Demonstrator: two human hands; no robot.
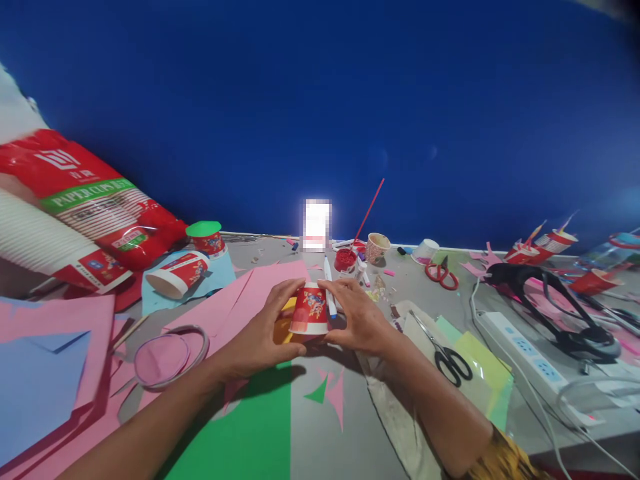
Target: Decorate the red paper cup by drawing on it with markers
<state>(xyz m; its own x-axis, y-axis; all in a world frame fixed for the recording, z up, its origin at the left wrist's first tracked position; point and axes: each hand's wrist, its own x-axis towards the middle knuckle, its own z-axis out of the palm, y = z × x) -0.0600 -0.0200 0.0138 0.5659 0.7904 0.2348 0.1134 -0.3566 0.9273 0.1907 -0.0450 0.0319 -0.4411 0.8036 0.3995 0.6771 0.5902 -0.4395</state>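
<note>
A red paper cup (310, 303) with a printed figure and a white rim stands upside down, rim downward, between my two hands. My left hand (280, 323) grips its left side with fingers at the top and thumb near the rim. On the right side, my right hand (353, 317) holds it the same way. Something yellow (284, 327) shows behind the cup and my left fingers. Below the cup are a green sheet (250, 427) and small pink (336, 399) and green (317, 392) scraps. A marker (329, 280) lies just behind my right fingers.
Stacked paper cups (40, 233), a bag of cups (100, 193) and pink paper (250, 293) are on the left. To the right lie black-handled scissors (453, 365), red-handled scissors (442, 275), a power strip (535, 360) and a black headset (565, 320). A red pot (345, 260) stands behind.
</note>
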